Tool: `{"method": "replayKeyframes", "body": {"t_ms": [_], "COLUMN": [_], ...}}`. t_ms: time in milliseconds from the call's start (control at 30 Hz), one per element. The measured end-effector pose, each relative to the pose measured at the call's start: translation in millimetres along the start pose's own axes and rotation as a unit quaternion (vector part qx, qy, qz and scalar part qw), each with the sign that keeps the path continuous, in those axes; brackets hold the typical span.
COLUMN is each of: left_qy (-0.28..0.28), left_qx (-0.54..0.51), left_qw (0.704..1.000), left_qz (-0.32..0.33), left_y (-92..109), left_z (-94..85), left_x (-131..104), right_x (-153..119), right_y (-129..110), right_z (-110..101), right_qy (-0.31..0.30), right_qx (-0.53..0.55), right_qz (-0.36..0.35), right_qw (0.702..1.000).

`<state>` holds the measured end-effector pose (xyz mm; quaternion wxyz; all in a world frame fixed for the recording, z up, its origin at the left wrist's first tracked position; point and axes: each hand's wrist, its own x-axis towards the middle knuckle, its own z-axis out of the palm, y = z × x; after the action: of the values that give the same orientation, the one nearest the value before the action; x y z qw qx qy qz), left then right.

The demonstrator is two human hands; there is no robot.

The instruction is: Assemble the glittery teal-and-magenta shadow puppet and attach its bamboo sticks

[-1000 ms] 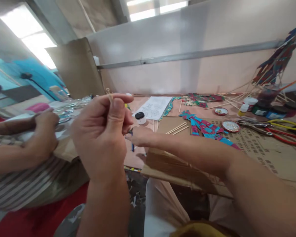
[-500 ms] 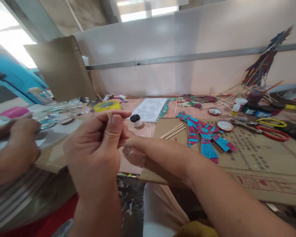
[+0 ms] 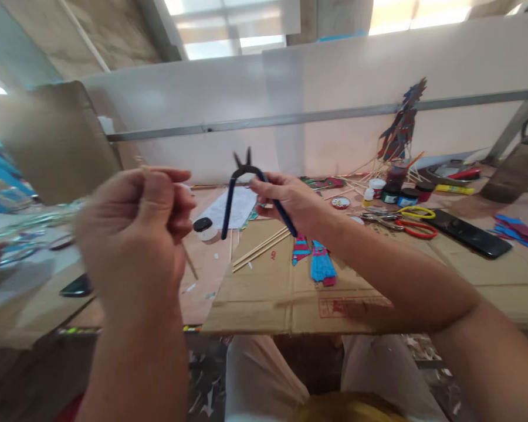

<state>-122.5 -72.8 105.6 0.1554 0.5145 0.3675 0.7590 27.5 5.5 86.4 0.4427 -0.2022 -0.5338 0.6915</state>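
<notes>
Pliers spread open in my right hand, centre frame, stick pinched in my left hand, left of centre, sticks on cardboard lower centre.

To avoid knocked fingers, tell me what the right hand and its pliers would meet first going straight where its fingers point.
Probably the left hand, across from the right hand and its blue-handled pliers. Depth is unclear, so they might pass in front or behind.

Left hand, bare; right hand, bare; forearms, uncovered; trousers, pale, creased; cloth at the lap, mustard yellow.
</notes>
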Motion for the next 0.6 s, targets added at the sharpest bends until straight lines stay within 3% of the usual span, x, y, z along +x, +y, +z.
{"method": "replayKeyframes", "body": {"t_ms": [100,267,433,500,600], "left_qy": [-0.086,-0.247,-0.275,-0.275,-0.274], "left_qx": [-0.03,-0.064,-0.108,-0.105,-0.096], "left_qw": [0.992,0.944,0.917,0.918,0.922], "left_qz": [-0.092,-0.208,-0.269,-0.264,-0.255], "left_y": [-30,-69,-91,-96,-101], "left_z": [38.6,110.4,156.6,164.5,169.4], "left_x": [-4,-33,-55,-57,-54], "right_x": [-48,-100,-113,-113,-115], "right_y": [-17,-14,-4,-2,-5], "right_z": [-41,-86,-129,-143,-154], "right_qy": [0.063,0.124,0.209,0.252,0.229], "right_qx": [0.011,0.007,-0.019,-0.056,-0.139], "right_qz": [-0.031,-0.043,-0.086,-0.109,-0.099], "right_qw": [0.997,0.991,0.974,0.96,0.958]}}
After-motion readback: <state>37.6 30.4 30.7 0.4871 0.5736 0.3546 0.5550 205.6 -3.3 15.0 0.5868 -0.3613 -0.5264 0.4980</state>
